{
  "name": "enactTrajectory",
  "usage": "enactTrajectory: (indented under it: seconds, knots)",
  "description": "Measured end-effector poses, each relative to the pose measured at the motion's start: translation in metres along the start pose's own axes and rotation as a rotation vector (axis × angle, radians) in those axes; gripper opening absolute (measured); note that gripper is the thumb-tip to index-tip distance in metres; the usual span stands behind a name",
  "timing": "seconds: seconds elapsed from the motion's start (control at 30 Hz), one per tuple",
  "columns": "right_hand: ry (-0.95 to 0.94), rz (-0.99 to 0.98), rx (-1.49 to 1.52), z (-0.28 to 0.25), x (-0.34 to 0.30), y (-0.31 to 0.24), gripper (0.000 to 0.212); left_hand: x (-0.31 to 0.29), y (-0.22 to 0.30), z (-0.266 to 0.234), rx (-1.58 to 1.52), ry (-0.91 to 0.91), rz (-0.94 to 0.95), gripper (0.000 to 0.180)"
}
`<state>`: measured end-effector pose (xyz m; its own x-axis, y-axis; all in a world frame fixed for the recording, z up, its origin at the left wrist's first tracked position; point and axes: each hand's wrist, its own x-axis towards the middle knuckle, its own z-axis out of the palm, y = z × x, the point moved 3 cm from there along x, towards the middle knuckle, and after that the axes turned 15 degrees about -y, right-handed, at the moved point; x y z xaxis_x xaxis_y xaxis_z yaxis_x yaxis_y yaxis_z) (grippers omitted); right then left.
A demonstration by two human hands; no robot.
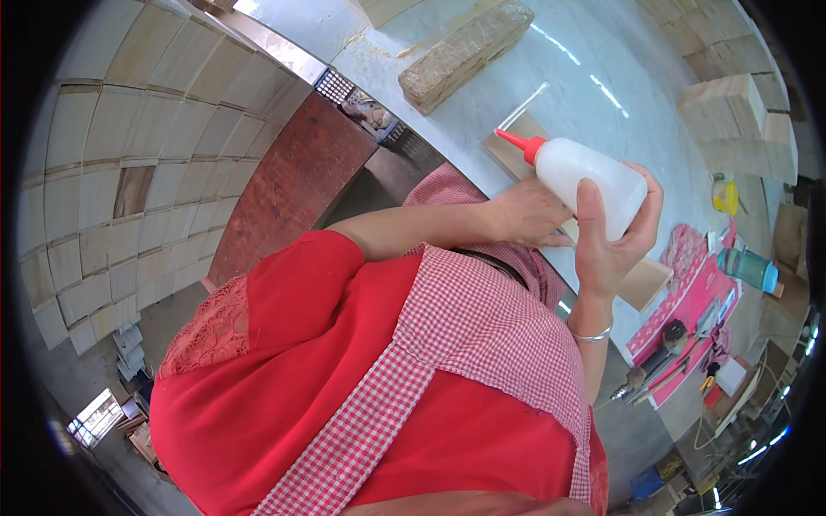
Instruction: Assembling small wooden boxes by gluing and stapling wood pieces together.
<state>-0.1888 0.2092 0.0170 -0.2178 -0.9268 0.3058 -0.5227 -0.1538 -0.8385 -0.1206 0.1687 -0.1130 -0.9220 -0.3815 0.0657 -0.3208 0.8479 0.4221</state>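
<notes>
My right hand is closed around a white squeeze bottle with a red pointed nozzle. It holds the bottle tilted, the nozzle toward the upper left, above a pale wooden board at the table's near edge. My left hand grips the board just below the bottle, its fingers curled and partly hidden behind the bottle and my right hand. Another pale wooden part shows to the right of my right wrist; I cannot tell whether it belongs to the same piece.
A rough brown block lies on the pale table. Wooden pieces are stacked at far right and in a tall wall at left. Pink cloth with tools, a teal bottle and a yellow tub are at right.
</notes>
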Motion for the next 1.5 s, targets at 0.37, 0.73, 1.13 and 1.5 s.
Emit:
enactTrajectory:
  seconds: [0.37, 0.73, 1.13, 1.5]
  knots:
    - [0.458, 0.138, 0.218, -0.15, -0.086, 0.033, 0.047, 0.013, -0.035, -0.007, 0.207, -0.149, 0.078, 0.08]
    - [0.475, 0.377, -0.021, -0.194, -0.178, 0.037, 0.057, 0.011, -0.047, -0.021, 0.276, -0.164, 0.12, 0.076]
    - [0.392, 0.324, -0.147, -0.193, -0.166, 0.035, 0.05, 0.012, -0.046, -0.022, 0.306, -0.196, 0.097, 0.078]
    - [0.493, 0.266, -0.201, -0.197, -0.133, 0.055, 0.047, 0.009, -0.044, -0.021, 0.301, -0.178, 0.107, 0.077]
